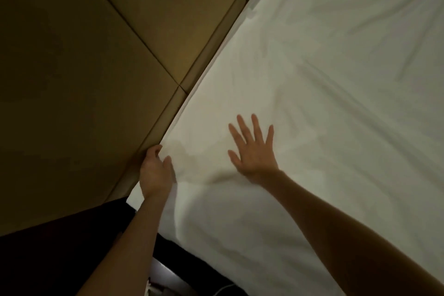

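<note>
A white bed sheet [324,74] covers the mattress and fills the right side of the head view, with soft creases across it. My left hand [156,170] is at the sheet's edge where the mattress meets the padded headboard; its fingers curl round the sheet's edge and dip into the gap, so the fingertips are partly hidden. My right hand [253,151] lies flat on the sheet with its fingers spread and straight, a short way to the right of the left hand. A fold of sheet bunches between the two hands.
A tan padded headboard [91,60] with stitched seams fills the left and top. Below it lies a dark surface [60,247] beside the bed. A pale object and a white cable [223,288] show at the bottom edge.
</note>
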The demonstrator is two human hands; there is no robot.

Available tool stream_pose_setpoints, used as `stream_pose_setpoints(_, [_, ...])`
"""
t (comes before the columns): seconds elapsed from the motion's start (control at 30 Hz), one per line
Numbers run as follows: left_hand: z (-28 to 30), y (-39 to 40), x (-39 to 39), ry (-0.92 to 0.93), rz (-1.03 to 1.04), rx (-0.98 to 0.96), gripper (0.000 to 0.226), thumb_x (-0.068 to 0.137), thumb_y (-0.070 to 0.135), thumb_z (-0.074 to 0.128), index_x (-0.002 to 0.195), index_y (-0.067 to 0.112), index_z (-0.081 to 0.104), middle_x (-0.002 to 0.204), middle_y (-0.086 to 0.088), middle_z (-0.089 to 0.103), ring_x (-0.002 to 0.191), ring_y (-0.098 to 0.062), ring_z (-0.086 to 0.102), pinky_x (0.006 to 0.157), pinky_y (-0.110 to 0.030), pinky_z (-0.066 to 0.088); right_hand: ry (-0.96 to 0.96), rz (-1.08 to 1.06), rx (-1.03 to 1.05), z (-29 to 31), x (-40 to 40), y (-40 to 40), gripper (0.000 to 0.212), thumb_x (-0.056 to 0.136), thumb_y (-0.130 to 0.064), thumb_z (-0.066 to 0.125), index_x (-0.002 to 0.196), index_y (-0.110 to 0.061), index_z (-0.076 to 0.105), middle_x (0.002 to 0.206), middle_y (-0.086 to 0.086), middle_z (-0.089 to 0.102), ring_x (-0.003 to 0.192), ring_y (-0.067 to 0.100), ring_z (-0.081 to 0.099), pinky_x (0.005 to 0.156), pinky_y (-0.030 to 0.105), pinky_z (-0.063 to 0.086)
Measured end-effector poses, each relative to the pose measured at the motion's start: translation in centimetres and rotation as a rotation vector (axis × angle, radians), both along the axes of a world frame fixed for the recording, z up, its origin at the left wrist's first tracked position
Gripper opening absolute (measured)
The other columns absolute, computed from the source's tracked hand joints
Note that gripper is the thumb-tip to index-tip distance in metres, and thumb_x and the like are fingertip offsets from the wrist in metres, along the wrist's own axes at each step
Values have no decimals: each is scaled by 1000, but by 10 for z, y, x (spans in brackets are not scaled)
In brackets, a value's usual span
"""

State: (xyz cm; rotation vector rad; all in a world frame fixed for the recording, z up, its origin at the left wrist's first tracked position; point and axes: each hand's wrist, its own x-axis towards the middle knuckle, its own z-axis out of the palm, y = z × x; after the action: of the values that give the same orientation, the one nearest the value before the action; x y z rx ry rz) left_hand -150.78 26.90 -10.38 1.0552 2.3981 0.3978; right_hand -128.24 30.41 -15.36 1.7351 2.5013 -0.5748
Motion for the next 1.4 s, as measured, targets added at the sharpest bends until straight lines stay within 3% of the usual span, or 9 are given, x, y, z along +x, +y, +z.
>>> stream_pose_setpoints(0.1, [5, -39, 1, 183, -329, -129, 68, 93, 23, 58, 150, 8, 25, 156, -14, 24, 142, -30, 23, 110, -49, 29, -100, 18, -48, 6, -9, -55, 66, 92, -53, 20, 151, -23, 26, 159, 7, 17, 146, 35, 12, 105, 70, 17])
stream_pose_setpoints(0.2, [14, -89, 24, 178, -594, -364, 77, 97, 43, 45, 153, 28, -6, 160, 2, -17, 147, -23, -12, 112, -61, 16, -89, -3, -102, 15, -16, -108, 63, 92, -52, 25, 149, -25, 28, 159, 7, 19, 146, 35, 14, 102, 71, 20])
stream_pose_setpoints(0.3, [13, -133, 43, 168, -868, -519, 80, 97, 51, 38, 149, 32, -20, 154, 6, -32, 145, -28, -20, 110, -64, 18, -105, 1, -127, 25, -9, -156, 62, 91, -51, 30, 148, -27, 32, 159, 5, 21, 145, 34, 19, 100, 71, 24])
stream_pose_setpoints(0.37, [12, -145, 39, 188, -885, -591, 85, 97, 49, 41, 147, 31, -24, 148, 6, -40, 145, -37, -17, 109, -65, 22, -147, 12, -123, 29, 9, -182, 64, 88, -50, 42, 147, -27, 32, 158, 4, 23, 144, 34, 22, 98, 71, 29])
stream_pose_setpoints(0.53, [28, -141, 56, 242, -806, -740, 88, 96, 43, 48, 150, 29, -20, 157, -4, -27, 146, -38, -6, 109, -67, 15, -215, -126, -232, 42, 77, -228, 88, 69, -54, 73, 144, -29, 32, 154, 4, 32, 138, 36, 35, 89, 70, 38])
stream_pose_setpoints(0.7, [37, -144, 136, 218, -964, -640, 88, 94, 40, 52, 152, 26, -11, 158, -4, -22, 147, -34, -5, 110, -67, 14, -202, -151, -323, 56, 126, -228, 80, 92, -56, 45, 152, -33, -3, 159, -2, -20, 147, 27, -13, 110, 66, 8])
stream_pose_setpoints(1.0, [64, -146, 301, 138, -1175, -378, 70, 98, 41, 44, 153, 25, 4, 161, 0, -7, 148, -27, 4, 112, -61, 17, -132, -263, -380, 67, 189, -263, 66, 99, -37, 41, 154, -26, 5, 161, -3, -9, 148, 22, -7, 115, 57, 6])
stream_pose_setpoints(1.23, [51, -181, 342, 130, -1234, -532, 70, 97, 35, 49, 152, 28, 7, 161, 2, -7, 147, -28, 6, 110, -61, 24, -166, -236, -376, 64, 249, -293, 60, 100, -38, 35, 153, -28, 8, 161, -6, -8, 148, 19, -7, 115, 55, 4])
stream_pose_setpoints(1.4, [33, -208, 342, 211, -1220, -727, 69, 99, 36, 41, 153, 31, -1, 159, 5, -21, 147, -32, -9, 109, -67, 18, -178, -299, -362, 66, 294, -302, 60, 99, -27, 39, 153, -26, 13, 162, -4, -2, 149, 18, -3, 115, 56, 4])
